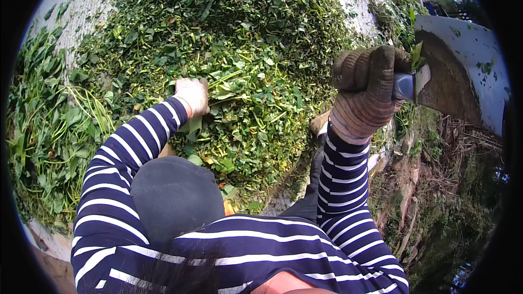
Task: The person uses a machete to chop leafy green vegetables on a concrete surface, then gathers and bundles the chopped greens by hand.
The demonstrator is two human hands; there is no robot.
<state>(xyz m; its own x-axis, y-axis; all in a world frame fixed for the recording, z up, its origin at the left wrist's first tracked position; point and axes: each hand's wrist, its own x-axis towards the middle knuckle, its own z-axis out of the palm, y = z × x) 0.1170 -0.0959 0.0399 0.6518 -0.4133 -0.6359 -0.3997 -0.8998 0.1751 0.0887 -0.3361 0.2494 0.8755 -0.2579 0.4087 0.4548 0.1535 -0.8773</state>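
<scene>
Gripped in my gloved right hand (365, 90) is a cleaver, its blue handle (403, 86) running into a wide blade (461, 69). The blade is raised at the right, with bits of green leaf stuck to it. My left hand (193, 94), in a pale glove, closes around a bunch of green leafy stems (226, 83). The stems' ends point right over a broad heap of chopped leaves and stalks (253, 139). What lies under the left palm is hidden.
Uncut leafy vines (49, 130) are piled at the left. Ridged pale concrete (81, 20) shows around the heap. My bent knee (175, 192) is beside the left forearm. On the right, the ground drops to a bank with dry twigs (461, 143) and weeds.
</scene>
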